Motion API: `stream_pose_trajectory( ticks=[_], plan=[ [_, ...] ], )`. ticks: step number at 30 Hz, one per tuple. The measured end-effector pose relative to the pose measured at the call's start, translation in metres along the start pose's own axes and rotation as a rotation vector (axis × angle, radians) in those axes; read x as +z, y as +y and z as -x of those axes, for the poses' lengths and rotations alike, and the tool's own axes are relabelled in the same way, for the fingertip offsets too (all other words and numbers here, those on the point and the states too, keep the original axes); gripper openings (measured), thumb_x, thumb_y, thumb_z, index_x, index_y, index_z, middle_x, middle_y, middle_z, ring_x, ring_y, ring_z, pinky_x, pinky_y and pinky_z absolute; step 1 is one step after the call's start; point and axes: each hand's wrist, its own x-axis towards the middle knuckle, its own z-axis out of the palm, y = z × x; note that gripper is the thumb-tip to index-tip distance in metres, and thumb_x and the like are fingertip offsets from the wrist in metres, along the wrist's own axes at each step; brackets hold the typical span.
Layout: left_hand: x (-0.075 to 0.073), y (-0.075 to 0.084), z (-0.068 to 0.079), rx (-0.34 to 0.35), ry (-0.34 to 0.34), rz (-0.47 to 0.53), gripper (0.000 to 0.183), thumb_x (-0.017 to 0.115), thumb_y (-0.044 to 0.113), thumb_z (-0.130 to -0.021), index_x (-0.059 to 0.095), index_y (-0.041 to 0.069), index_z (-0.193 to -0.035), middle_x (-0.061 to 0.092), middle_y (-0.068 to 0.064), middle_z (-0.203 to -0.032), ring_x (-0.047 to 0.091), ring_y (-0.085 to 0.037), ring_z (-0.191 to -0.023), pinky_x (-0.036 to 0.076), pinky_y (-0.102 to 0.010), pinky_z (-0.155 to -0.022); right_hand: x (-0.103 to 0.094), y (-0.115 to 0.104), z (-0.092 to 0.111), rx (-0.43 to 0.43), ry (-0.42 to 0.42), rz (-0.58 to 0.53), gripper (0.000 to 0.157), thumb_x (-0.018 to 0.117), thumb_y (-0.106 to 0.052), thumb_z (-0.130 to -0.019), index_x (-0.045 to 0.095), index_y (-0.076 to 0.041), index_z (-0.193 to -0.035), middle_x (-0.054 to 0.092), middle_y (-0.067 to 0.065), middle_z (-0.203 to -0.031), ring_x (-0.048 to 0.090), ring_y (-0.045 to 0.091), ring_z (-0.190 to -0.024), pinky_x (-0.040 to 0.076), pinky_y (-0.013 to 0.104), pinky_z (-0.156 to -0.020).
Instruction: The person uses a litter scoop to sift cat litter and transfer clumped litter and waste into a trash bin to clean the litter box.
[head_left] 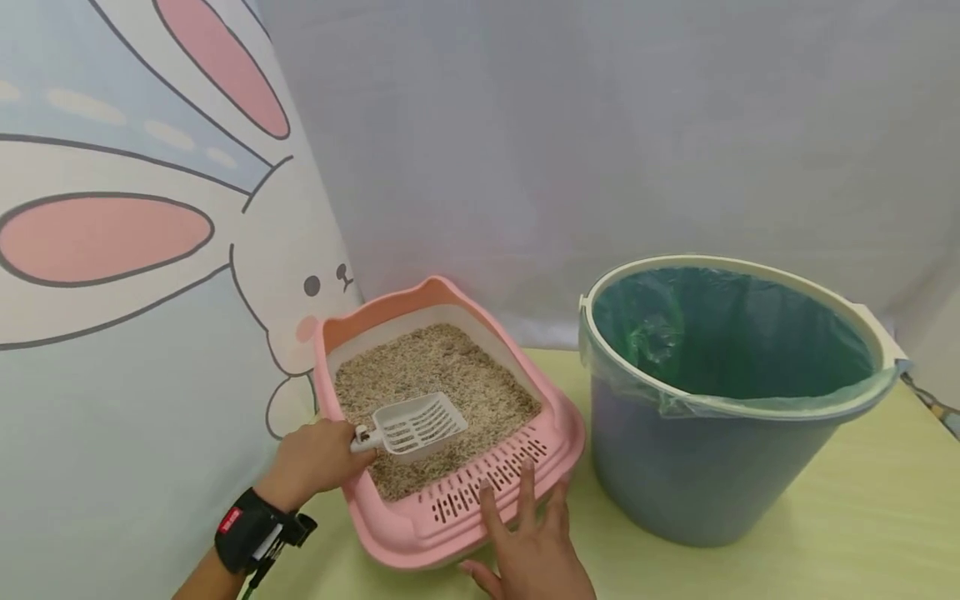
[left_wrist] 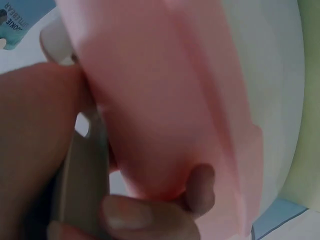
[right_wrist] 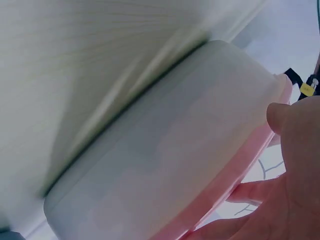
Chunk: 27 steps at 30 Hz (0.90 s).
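Note:
In the head view, a pink-rimmed litter box (head_left: 442, 533) with a white body (right_wrist: 150, 150) holds tan granular litter (head_left: 427, 358). My left hand (head_left: 318, 454) is at its left rim, gripping the handle of a pale grey slotted litter scoop (head_left: 420, 423). The scoop's head lies over the litter with no clump showing in it. In the left wrist view, fingertips (left_wrist: 130, 212) of that hand are right at the pink rim. My right hand (head_left: 536, 550) rests on the box's perforated front ledge, fingers spread and fairly straight, its thumb (right_wrist: 277, 117) lower beside the rim.
A large grey-blue bucket (head_left: 675, 475) lined with a green plastic bag (head_left: 750, 350) stands right of the box. Both are on a yellow-green tabletop (head_left: 847, 517). A rabbit-printed panel (head_left: 150, 400) borders the left, and a grey curtain (head_left: 562, 150) hangs behind.

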Motion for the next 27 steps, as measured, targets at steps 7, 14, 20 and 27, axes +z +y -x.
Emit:
stream_pose_trajectory(
  ticks=[7,14,20,27],
  plan=[
    [-0.001,-0.008,-0.003,0.067,-0.010,0.015,0.041,0.070,0.046,-0.098,0.055,0.016,-0.074,0.051,0.002,-0.062,0.052,-0.012,-0.052,0.041,-0.028,-0.051,-0.004,-0.003,-0.004,0.012,-0.003,-0.015,0.092,0.063,-0.081,-0.085,0.055,-0.015,-0.149,0.039,0.048,-0.152,0.040,0.084,-0.122,0.062,0.059,-0.079],
    [0.011,0.006,0.011,0.038,0.070,-0.014,0.043,0.072,0.043,-0.097,0.054,0.015,-0.070,0.047,0.002,-0.058,0.048,-0.013,-0.048,0.036,-0.028,-0.046,-0.015,0.011,-0.006,0.090,-0.166,-0.283,0.098,0.073,-0.074,-0.082,0.049,-0.014,-0.155,0.017,0.048,-0.162,0.017,0.085,-0.135,0.058,0.068,-0.084],
    [0.020,0.053,0.023,-0.023,0.155,-0.020,0.050,0.070,0.047,-0.097,0.051,0.015,-0.065,0.044,0.000,-0.055,0.044,-0.015,-0.045,0.033,-0.028,-0.041,-0.036,0.064,-0.011,0.066,-0.162,-0.403,0.074,0.069,-0.064,-0.093,0.059,-0.014,-0.146,0.017,0.044,-0.164,0.018,0.074,-0.145,0.043,0.074,-0.108],
    [0.018,0.068,0.026,-0.024,0.117,0.156,0.050,0.074,0.063,-0.090,0.062,0.016,-0.078,0.050,0.002,-0.058,0.048,-0.013,-0.049,0.033,-0.027,-0.045,-0.047,0.081,-0.010,0.050,-0.138,-0.316,0.062,0.068,-0.054,-0.098,0.062,-0.012,-0.144,0.027,0.039,-0.164,0.026,0.070,-0.146,0.041,0.072,-0.111]
  ],
)
